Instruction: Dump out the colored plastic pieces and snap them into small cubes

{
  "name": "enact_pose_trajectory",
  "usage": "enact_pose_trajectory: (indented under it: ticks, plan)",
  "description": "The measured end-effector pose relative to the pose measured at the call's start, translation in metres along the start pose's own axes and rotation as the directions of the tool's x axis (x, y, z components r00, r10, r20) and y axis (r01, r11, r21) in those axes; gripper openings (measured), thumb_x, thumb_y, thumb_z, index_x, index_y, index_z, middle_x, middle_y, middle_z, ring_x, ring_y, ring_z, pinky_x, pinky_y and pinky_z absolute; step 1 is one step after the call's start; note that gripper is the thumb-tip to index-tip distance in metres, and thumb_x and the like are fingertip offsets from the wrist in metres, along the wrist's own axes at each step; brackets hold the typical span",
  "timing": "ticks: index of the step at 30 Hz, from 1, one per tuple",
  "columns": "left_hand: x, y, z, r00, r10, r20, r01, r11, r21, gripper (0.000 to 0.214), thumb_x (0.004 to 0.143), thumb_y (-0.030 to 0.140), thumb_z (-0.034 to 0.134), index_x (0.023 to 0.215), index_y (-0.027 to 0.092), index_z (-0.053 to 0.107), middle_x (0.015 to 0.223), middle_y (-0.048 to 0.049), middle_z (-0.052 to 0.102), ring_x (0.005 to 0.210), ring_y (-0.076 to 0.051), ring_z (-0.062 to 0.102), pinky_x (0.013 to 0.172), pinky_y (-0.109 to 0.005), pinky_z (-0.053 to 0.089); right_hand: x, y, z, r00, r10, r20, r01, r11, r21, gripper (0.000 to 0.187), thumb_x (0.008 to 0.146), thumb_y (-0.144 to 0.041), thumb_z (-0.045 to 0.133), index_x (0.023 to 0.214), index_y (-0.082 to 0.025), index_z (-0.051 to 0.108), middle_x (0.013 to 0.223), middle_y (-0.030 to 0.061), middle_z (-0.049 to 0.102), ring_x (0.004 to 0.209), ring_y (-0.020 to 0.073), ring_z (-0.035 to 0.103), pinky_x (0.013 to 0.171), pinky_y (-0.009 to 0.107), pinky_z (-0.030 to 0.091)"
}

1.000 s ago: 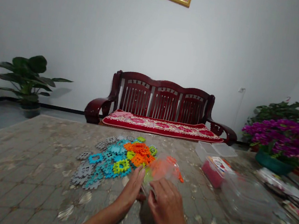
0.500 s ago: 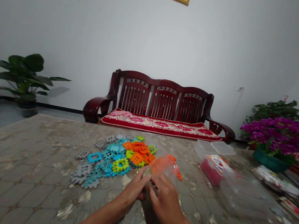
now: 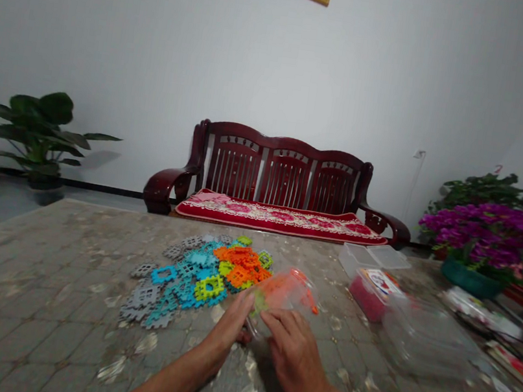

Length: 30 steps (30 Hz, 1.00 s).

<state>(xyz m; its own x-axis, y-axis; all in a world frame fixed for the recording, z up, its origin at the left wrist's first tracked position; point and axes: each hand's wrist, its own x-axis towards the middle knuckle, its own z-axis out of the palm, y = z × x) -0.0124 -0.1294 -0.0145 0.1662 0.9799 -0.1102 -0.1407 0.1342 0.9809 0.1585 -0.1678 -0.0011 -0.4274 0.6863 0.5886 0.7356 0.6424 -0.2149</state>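
Both of my hands grip a clear plastic bag (image 3: 283,294) with orange and green toy tiles inside, held just above the patterned table (image 3: 43,307). My left hand (image 3: 231,324) clasps the bag's near left side with fingers curled. On the bag's near right side, my right hand (image 3: 294,355) has its fingers closed on the plastic. A spread of grey, blue, green and orange interlocking tiles (image 3: 201,272) lies on the table just left of and beyond the bag.
A red box with a printed lid (image 3: 373,291), clear plastic containers (image 3: 370,258) and a clear lid (image 3: 427,339) sit at the right. Purple flowers in a green pot (image 3: 494,247) stand further right. A wooden bench (image 3: 275,188) and a leafy plant (image 3: 39,136) are beyond the table.
My hands and the bag have stayed in nearly the same spot, with the fingers shifting slightly on the plastic. The view has drifted a little.
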Motion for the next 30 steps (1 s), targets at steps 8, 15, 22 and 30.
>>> enact_pose_trajectory:
  ticks: [8, 15, 22, 30]
  plan:
    - [0.004, 0.003, -0.003, 0.998, -0.037, 0.043, 0.04, 0.997, -0.072, 0.062, 0.087, 0.056, 0.055, 0.14, 0.023, 0.054, 0.133, -0.0084, 0.067, 0.122, -0.027, 0.06, 0.082, -0.034, 0.055, 0.008, -0.018, 0.008, 1.0, 0.006, -0.008, -0.004, 0.957, 0.29, 0.057, 0.087, -0.006, 0.055, 0.141, -0.027, 0.053, 0.13, 0.0073, 0.069, 0.12, 0.0209, 0.063, 0.104, 0.038, 0.053]
    - [-0.001, 0.008, -0.001, 0.997, -0.072, -0.04, 0.069, 0.996, -0.058, 0.058, 0.083, 0.053, 0.055, 0.132, 0.024, 0.06, 0.115, -0.0064, 0.072, 0.094, -0.022, 0.063, 0.059, -0.024, 0.044, 0.004, 0.016, -0.015, 0.998, -0.025, 0.057, 0.018, 0.994, 0.108, 0.078, 0.078, -0.022, 0.069, 0.152, -0.025, 0.045, 0.151, 0.0128, 0.054, 0.14, 0.0313, 0.048, 0.119, 0.054, 0.038]
    - [0.0, 0.018, -0.005, 0.988, -0.142, 0.057, 0.147, 0.985, -0.095, 0.066, 0.074, 0.043, 0.059, 0.139, 0.027, 0.056, 0.101, -0.0034, 0.072, 0.078, -0.016, 0.06, 0.056, -0.021, 0.036, -0.007, 0.04, 0.006, 0.992, -0.118, 0.035, 0.121, 0.987, -0.105, 0.063, 0.088, -0.016, 0.06, 0.15, -0.024, 0.047, 0.141, 0.0122, 0.062, 0.133, 0.0266, 0.054, 0.115, 0.051, 0.044]
    - [0.007, 0.014, -0.009, 0.984, -0.178, 0.021, 0.179, 0.972, -0.153, 0.064, 0.075, 0.066, 0.063, 0.124, 0.024, 0.065, 0.096, -0.0051, 0.073, 0.074, -0.016, 0.059, 0.059, -0.023, 0.036, -0.005, 0.038, 0.018, 0.966, -0.227, -0.126, 0.198, 0.958, -0.207, 0.061, 0.088, -0.008, 0.049, 0.148, -0.021, 0.047, 0.133, 0.0106, 0.065, 0.126, 0.0242, 0.055, 0.108, 0.046, 0.048]
